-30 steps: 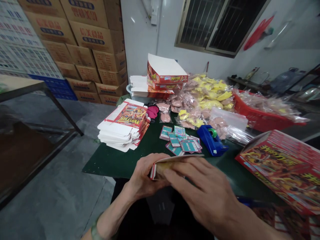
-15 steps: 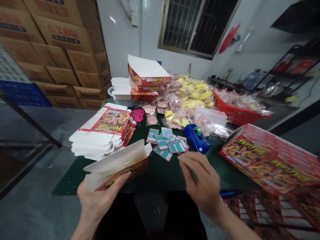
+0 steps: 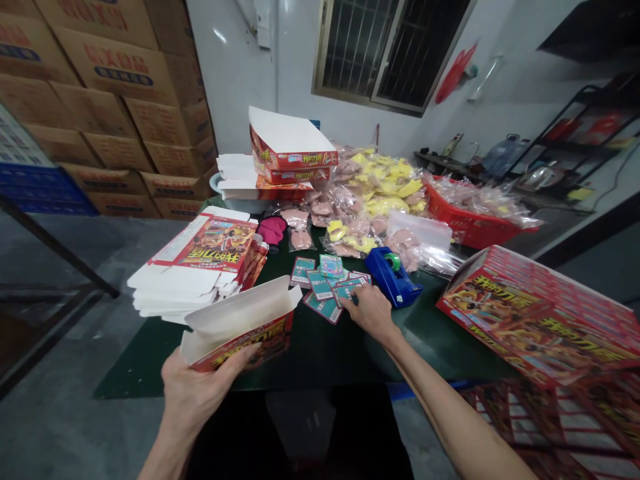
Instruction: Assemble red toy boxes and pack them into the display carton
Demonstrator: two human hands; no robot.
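Note:
My left hand grips an open red-and-white carton by its near left end, thumb along the printed front. The carton's top gapes and its pale inside shows. My right hand reaches down to a loose pile of teal cards on the green table. Its fingers and thumb close on a card at the pile's right side. Just right of that hand stands a blue tape dispenser with green tape.
Flattened cartons are stacked at the left. Bagged pink and yellow pieces heap at the back, near a red basket. Filled-out cartons stand in a row at the right. A pink-and-black item lies behind the cards.
My right hand has moved forward and left from above the table's near edge down onto the cards. The left hand still holds the carton, turned slightly more upright.

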